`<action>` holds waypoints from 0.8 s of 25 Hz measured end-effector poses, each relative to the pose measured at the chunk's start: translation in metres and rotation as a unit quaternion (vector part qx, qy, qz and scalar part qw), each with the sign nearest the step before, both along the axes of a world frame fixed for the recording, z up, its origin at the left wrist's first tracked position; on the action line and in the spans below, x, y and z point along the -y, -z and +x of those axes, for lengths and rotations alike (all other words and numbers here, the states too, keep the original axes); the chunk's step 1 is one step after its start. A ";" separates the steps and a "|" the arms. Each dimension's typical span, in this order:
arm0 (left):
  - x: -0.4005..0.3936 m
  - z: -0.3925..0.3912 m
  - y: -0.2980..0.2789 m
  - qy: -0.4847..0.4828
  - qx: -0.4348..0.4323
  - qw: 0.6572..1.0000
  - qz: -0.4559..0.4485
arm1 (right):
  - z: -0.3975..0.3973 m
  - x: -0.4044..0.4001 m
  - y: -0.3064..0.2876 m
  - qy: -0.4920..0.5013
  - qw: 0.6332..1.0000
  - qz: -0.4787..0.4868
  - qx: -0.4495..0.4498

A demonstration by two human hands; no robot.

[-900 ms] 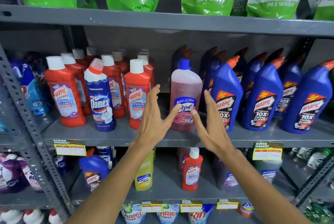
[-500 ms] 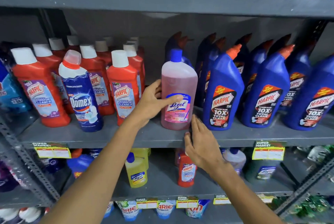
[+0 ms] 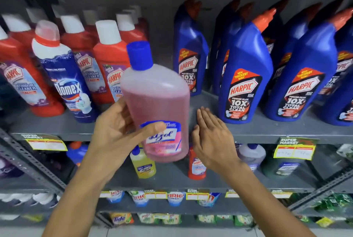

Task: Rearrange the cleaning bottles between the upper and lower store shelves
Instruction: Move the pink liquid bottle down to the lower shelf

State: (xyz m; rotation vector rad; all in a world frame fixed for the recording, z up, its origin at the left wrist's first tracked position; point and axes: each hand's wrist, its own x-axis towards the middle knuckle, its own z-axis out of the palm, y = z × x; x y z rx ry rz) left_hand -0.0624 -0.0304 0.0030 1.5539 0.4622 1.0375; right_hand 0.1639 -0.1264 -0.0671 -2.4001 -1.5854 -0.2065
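My left hand (image 3: 122,127) grips a pink Lizol bottle (image 3: 158,103) with a blue cap, held tilted in front of the upper shelf's edge (image 3: 248,131), off the shelf. My right hand (image 3: 212,139) is open, fingers together, just right of the bottle at the shelf lip, holding nothing. On the lower shelf (image 3: 172,177) behind the hands stand a small yellow bottle (image 3: 143,166) and a small red Harpic bottle (image 3: 196,166).
The upper shelf holds red Harpic bathroom cleaners (image 3: 108,60) and a Domex bottle (image 3: 65,76) at left, blue Harpic bottles (image 3: 246,76) at right, with a gap between. Price tags (image 3: 294,149) hang on shelf edges. Detergent pouches (image 3: 173,197) fill the shelves below.
My left hand has lifted the pink bottle off the upper shelf and pulled it toward me and down. My right hand stays low beside it. The view has moved closer.
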 end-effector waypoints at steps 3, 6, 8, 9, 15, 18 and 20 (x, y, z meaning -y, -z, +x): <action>0.027 -0.030 0.045 -0.035 -0.056 0.998 -0.013 | 0.004 -0.001 -0.001 -0.014 1.000 -0.009 0.005; 0.039 -0.035 0.108 -0.058 -0.096 0.992 -0.056 | 0.007 -0.004 0.000 -0.025 1.000 -0.007 0.006; 0.038 -0.025 0.153 -0.086 -0.117 0.986 -0.086 | 0.007 -0.006 0.000 -0.026 1.000 -0.006 0.007; 0.035 -0.018 0.174 -0.106 -0.123 0.982 -0.099 | 0.007 -0.006 0.000 -0.024 1.000 -0.003 0.006; 0.021 0.045 0.244 -0.163 -0.099 0.973 -0.129 | 0.006 -0.005 0.003 -0.019 1.000 0.017 0.007; 0.014 0.063 0.266 -0.157 -0.095 0.976 -0.121 | 0.007 -0.006 0.004 -0.019 1.000 0.021 0.006; 0.010 0.071 0.278 -0.164 -0.113 0.973 -0.114 | 0.006 -0.006 0.004 -0.019 1.000 0.024 0.005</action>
